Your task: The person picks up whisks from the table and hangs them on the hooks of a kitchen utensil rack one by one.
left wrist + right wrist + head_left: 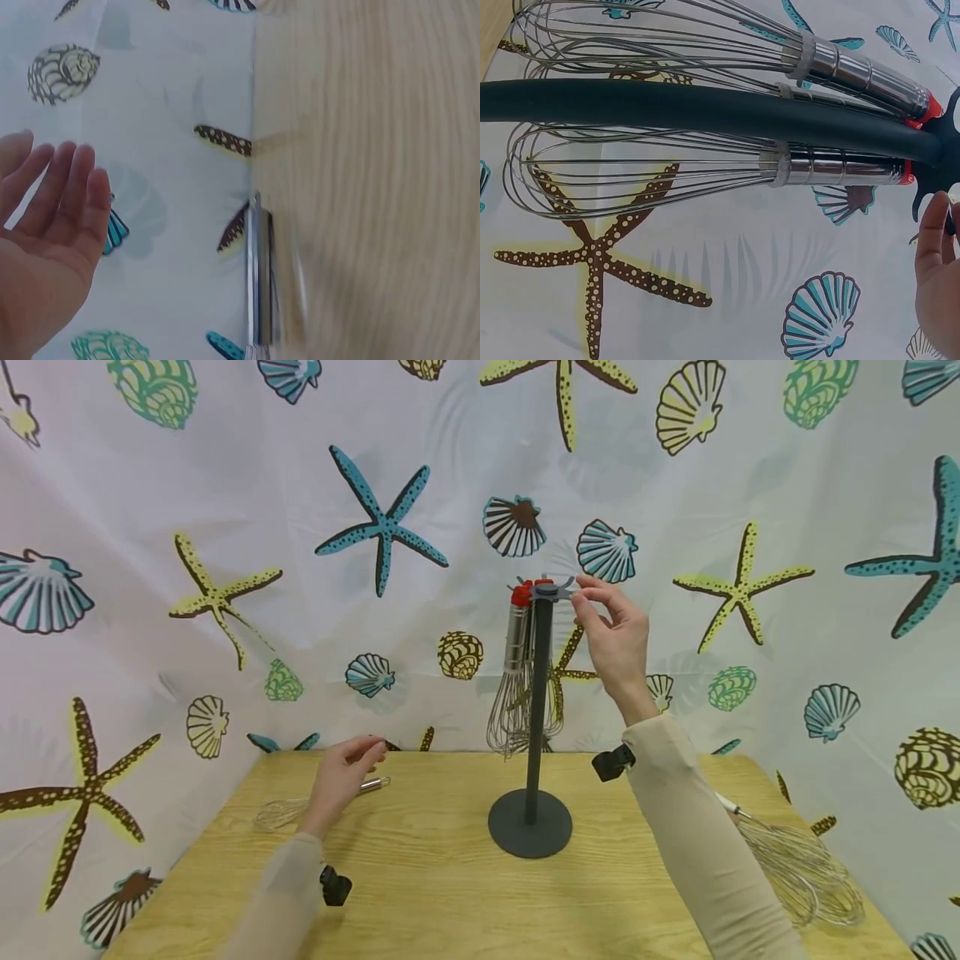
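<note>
Three red-tipped whisks hang from the dark stand, just left of the right hand, which pinches a prong at the stand's top. The left hand, fingers relaxed, partly hides a smaller whisk on the surface; the pole partly covers one hanging whisk.

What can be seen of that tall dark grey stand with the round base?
The tall dark grey stand stands upright on a yellowish wood-grained table. It has a flat round base, one slim post and curved hooks at the top. Its surface looks smooth and matt; metal or plastic, I cannot tell. At least three red-tipped silver wire whisks hang from it, handles up. The person's right hand appears to pinch one hook.
</note>
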`<state>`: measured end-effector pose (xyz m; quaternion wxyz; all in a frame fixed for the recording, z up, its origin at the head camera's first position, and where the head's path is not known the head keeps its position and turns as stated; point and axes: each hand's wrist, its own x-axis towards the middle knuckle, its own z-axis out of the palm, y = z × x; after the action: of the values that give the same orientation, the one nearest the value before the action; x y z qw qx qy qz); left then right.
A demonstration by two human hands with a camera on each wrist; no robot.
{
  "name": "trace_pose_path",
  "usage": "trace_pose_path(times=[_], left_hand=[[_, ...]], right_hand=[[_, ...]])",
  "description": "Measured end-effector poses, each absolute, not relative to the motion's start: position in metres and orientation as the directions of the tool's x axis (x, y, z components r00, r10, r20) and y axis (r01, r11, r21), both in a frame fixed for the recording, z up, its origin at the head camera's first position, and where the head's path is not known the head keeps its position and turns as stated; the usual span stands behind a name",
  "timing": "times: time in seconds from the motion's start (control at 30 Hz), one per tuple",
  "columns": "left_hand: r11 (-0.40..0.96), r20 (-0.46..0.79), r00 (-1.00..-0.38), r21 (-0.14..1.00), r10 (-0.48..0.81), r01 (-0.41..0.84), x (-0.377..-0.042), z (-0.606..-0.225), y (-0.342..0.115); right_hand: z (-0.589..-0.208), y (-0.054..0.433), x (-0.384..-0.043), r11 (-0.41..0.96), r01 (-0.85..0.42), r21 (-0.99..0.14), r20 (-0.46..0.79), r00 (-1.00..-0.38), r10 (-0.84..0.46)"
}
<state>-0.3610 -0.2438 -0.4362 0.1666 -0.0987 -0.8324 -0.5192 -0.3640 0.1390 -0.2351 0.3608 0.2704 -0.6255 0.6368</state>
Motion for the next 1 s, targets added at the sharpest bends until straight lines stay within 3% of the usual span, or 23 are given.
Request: trace_pose_path(times=[0.3,0.63,1.0], left_hand=[[0.368,0.288,-0.958,0.89,0.008,0.27,-0.359,-0.452,-0.277],[0.501,0.176,-0.984,0.852,0.001,0.153,-0.358,-0.456,-0.302],[0.6,0.143,-0.989,0.788,0.041,0.138,-0.37,-0.463,-0.317]], right_hand=[[-0.232,0.138,-0.364,0.06,-0.795,-0.604,0.796,-0.597,0.1],[-0.233,0.14,-0.366,0.059,-0.789,-0.612,0.79,-0.605,0.101],[-0.232,0.141,-0.366,0.03,-0.786,-0.617,0.785,-0.613,0.089]])
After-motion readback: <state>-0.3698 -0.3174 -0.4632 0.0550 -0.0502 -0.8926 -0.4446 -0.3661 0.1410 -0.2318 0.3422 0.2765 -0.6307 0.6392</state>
